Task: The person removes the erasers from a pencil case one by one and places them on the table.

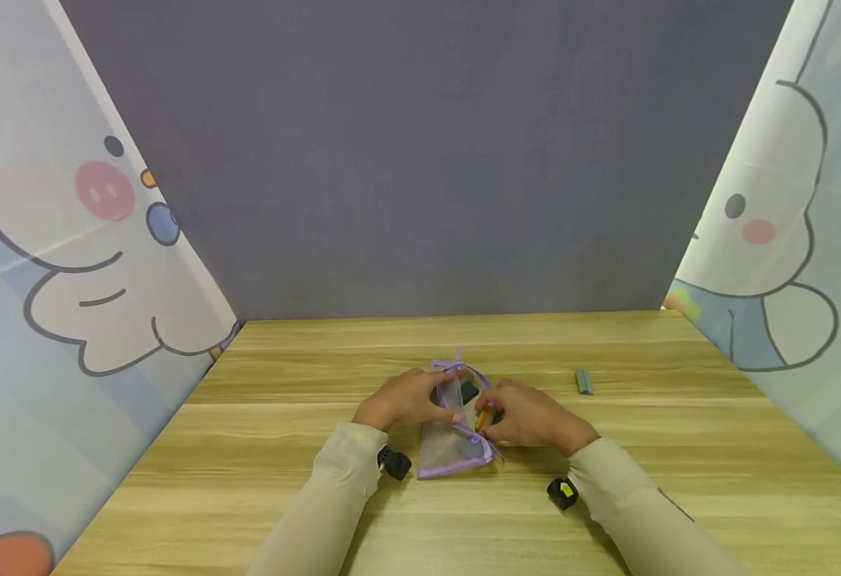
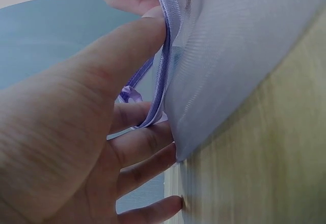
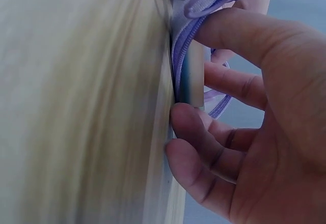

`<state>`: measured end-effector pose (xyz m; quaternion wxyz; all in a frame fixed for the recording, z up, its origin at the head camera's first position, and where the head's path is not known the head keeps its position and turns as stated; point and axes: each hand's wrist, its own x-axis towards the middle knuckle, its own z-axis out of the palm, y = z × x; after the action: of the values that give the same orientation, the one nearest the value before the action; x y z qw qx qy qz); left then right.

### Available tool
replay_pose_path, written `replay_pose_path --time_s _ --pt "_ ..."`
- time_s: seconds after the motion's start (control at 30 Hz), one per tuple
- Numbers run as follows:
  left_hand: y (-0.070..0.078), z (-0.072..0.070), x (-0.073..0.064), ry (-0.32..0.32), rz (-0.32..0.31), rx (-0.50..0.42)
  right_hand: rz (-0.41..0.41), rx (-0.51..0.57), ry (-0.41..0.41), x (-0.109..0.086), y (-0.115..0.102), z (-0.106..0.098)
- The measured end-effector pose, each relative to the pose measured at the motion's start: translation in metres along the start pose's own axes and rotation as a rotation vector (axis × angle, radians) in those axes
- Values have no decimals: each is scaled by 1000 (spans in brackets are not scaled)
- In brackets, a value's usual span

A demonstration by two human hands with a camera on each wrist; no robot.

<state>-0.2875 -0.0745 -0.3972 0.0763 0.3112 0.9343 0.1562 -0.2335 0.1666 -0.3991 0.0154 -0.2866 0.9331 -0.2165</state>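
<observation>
A sheer white mesh pouch [image 1: 443,448] with purple trim and ribbons lies on the table, its mouth spread between both hands. My left hand [image 1: 411,398] holds the purple-edged rim [image 2: 162,66], thumb on one side and fingers on the other. My right hand [image 1: 531,416] is at the mouth's right side, pinching a small orange block-like piece [image 1: 482,419]. In the right wrist view, a pale block with a blue side [image 3: 193,76] stands between the fingers and the purple edge. A dark piece [image 1: 468,391] shows at the pouch's mouth. Fingers partly hide the contents.
A small grey-green bar [image 1: 583,382] lies on the wooden table [image 1: 283,376] right of the hands. A dark grey panel [image 1: 420,160] rises behind the table, and cartoon-printed cloths [image 1: 24,264] hang on both sides.
</observation>
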Motion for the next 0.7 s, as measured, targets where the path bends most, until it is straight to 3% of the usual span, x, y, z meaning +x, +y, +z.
replay_pose_path --time_s 0.7 --pt "0 -2 0 10 21 -3 6 26 -1 2 1 -1"
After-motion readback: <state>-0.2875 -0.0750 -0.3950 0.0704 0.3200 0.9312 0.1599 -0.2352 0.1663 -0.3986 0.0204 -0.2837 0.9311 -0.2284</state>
